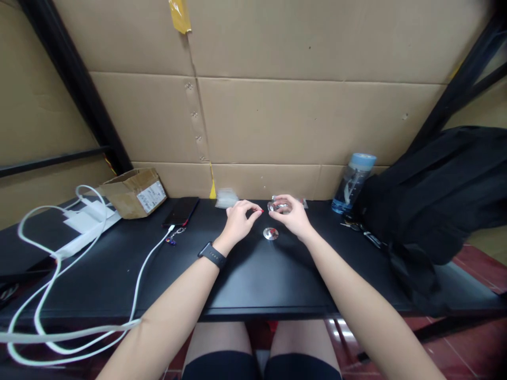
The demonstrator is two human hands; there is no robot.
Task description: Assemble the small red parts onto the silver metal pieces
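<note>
Right hand (292, 215) grasped a small clear piece (278, 206) above the black worktop (253, 274), left hand (238, 219) beside it with fingertips pinched together, whether on something could not be told, small round metal disc (271, 233) lay just below both hands.

On my feed I see a black table (253, 285) backed by cardboard sheets (277, 116). At its left lie a small cardboard box (134, 192) with a label, a white charger (85, 221) trailing a looped white cable (47, 295), and a dark phone (181, 211). At right a clear water bottle (354, 183) with a blue cap stands just beside a black backpack (435, 211).
</note>
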